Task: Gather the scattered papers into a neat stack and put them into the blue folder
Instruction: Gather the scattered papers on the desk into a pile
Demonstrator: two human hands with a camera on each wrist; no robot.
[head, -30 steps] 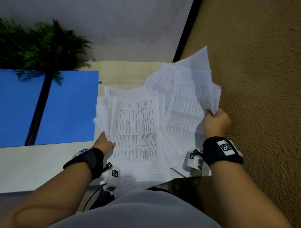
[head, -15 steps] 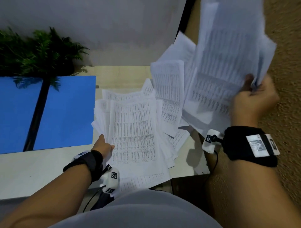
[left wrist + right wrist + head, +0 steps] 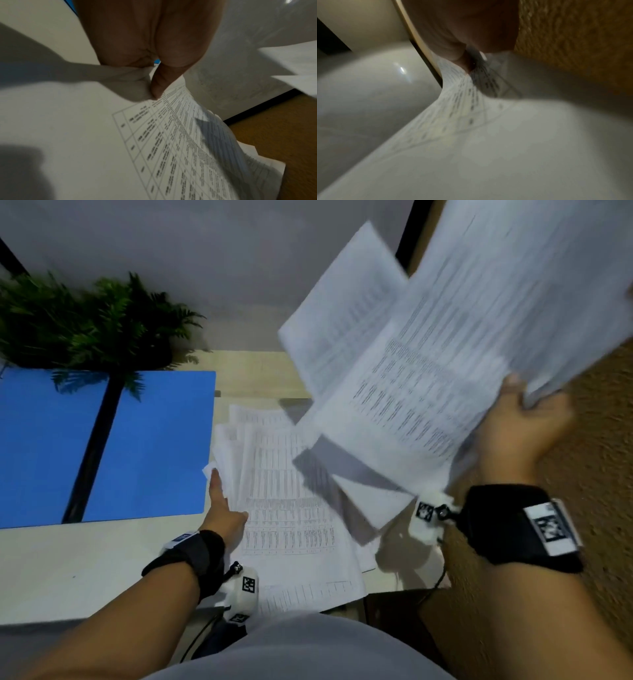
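Pale tabletop point(image 3: 61, 570) runs along a light wall, with a tan, rough-textured floor or carpet point(image 3: 582, 460) off its right end.

On the table's right part lies a loose pile of printed sheets point(image 3: 287, 508), fanned and uneven, their lowest edges reaching the near edge of the table. They carry rows of small tabular print. The person's left hand point(image 3: 222, 511) is at the pile's left margin. In the head view the index finger points forward along the sheets' edge; in the left wrist view the thumb point(image 3: 161, 81) presses down on the top sheet while paper bunches beneath the palm, so the hand seems to be pinching the pile's edge, though the fingers under the sheets are hidden.

Above the table's right end, the right hand point(image 3: 520, 426) is raised and grips a second bundle of sheets point(image 3: 428, 364) by one corner, fingers curled round it. That bundle is clear of the table, tilted and splayed, one sheet jutting out toward the wall; it is motion-blurred. The right wrist view shows the paper creased where the hand clamps it.

Just left of the pile, touching or nearly touching its edge, the blue folder point(image 3: 147, 446) lies flat on the tabletop, with a dark strip point(image 3: 96, 446) across it. Behind the folder stands a green fern-like plant point(image 3: 89, 326) against the wall. Both wrists wear black bands, each with a small white camera unit bearing square markers.
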